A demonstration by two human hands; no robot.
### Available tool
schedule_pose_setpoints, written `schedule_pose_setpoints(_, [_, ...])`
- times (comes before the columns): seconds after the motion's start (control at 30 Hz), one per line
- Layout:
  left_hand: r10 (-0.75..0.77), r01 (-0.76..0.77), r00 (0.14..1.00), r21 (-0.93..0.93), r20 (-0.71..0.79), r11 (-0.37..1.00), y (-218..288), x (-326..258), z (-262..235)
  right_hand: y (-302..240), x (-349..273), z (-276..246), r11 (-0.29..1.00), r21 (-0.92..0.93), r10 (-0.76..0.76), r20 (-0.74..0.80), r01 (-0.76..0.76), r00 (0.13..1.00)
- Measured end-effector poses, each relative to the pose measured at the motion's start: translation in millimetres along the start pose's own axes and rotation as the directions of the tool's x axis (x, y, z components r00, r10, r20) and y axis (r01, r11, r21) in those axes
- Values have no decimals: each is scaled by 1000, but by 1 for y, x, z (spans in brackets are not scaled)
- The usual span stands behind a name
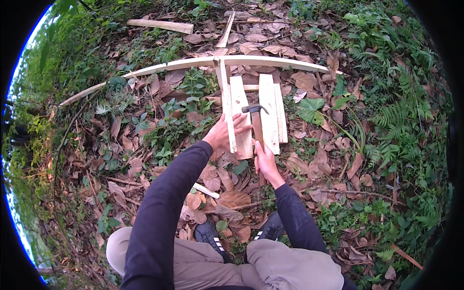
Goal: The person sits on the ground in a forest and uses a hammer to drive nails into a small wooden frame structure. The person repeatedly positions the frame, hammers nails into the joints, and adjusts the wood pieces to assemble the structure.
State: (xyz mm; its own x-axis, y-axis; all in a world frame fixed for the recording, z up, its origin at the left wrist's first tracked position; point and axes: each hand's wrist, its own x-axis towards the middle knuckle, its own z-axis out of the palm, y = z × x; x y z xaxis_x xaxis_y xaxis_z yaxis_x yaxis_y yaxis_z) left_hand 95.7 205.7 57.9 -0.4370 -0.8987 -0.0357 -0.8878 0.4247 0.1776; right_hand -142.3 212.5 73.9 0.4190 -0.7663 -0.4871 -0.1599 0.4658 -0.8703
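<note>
A claw hammer [256, 121] with a dark head and brown wooden handle is in my right hand [267, 164], its fingers closed around the lower handle. The hammer head is over the gap between two pale boards, the left board [238, 96] and the right board [268, 106]. My left hand [223, 134] is at a narrow wooden strip [227, 111], which crosses in front of it and hides part of the hand. Its fingers spread past the strip over the left board. The strip's far end meets a long crosswise wooden strip [270, 60].
Another narrow board [281, 116] lies along the right board. A loose wood piece [161, 25] is at the far left, and a short pale stick [206, 190] lies near my shoes [210, 234]. Dry leaves, twigs and green plants [386, 130] cover the ground around.
</note>
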Motion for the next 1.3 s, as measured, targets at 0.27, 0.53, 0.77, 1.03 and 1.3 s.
schedule_pose_setpoints(0.27, [-27,27,1000,-76,-2,997,3,0,0,-14,-16,-14,962,-266,-68,-28,58,997])
schedule_pose_setpoints(0.53, [-44,47,998,-92,42,995,-3,-16,0,-34,-82,-61,635,-737,-267,71,231,961])
schedule_pose_setpoints(0.77, [-4,1,999,-104,-33,995,2,-12,-6,-39,-89,-56,408,-833,-439,181,375,880])
schedule_pose_setpoints(1.03, [-13,7,999,-118,-51,993,1,-10,-6,-5,-80,-56,350,-897,-284,173,269,943])
schedule_pose_setpoints(1.3, [-23,18,999,-125,-34,992,0,-13,-2,-3,-94,-53,385,-819,-598,129,425,791])
